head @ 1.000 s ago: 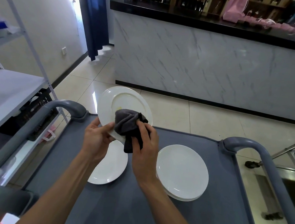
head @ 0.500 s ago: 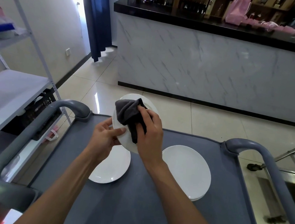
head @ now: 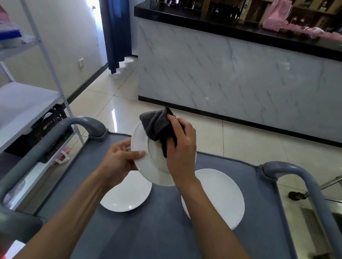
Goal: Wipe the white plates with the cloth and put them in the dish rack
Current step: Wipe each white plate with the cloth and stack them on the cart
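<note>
Above cart [head: 152, 244], plate [head: 151, 163] tilts underside toward camera.

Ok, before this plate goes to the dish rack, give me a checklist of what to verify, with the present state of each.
1. Left hand grips the held plate at its rim: ok.
2. Right hand holds the gray cloth against the plate: ok.
3. Held plate is lifted off the cart, tilted: ok.
4. Plate wiped clean: cannot tell; the cloth and the hands cover part of it.
5. Dish rack in view to receive it: not ok, none can be made out.
6. Other plates are out of the way: ok; the left plate and right stack lie flat on the cart.
</note>
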Motion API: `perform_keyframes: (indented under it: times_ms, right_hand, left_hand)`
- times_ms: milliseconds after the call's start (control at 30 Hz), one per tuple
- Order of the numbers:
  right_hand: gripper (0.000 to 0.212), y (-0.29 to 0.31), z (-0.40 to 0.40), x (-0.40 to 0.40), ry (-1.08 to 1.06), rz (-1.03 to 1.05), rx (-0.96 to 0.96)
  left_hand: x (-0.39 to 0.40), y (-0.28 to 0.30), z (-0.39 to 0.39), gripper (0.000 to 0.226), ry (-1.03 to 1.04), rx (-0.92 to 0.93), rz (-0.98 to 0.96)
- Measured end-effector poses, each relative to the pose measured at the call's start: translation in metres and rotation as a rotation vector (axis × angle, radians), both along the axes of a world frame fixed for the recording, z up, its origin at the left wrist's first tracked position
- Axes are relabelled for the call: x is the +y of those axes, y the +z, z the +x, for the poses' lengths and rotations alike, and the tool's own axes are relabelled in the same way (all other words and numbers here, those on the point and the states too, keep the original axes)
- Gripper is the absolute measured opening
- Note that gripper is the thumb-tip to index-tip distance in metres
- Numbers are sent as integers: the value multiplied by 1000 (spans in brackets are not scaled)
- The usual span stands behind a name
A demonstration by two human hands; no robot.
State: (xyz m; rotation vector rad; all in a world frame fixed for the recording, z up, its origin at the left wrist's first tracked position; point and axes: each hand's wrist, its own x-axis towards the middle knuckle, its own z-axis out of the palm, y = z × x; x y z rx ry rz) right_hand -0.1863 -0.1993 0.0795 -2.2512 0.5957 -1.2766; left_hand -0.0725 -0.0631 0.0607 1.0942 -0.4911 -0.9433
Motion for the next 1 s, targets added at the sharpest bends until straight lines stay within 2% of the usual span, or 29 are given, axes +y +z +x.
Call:
perform_keyframes:
  times_ms: [133,333,500,633,1000]
  right_hand:
    - [40,0,-1,-9,-2,51,25]
    - [38,3,-4,-23,-59,168,-11]
    - [37,-4,-18,-27,-51,105,46]
    - [39,-15,-34,-33,-60,144,55]
    - [39,-30,-105,-58,-167,251,41]
  left_hand:
    - [3,-7,-1,41,21,42,-15]
    - [4,-12,-7,45,87,82,1]
    - [-3,-11,-16,37,136,107,-26]
    - [-10,-14,-23,43,129,90,-8]
    - [-53,-5,-59,37,73,-95,76]
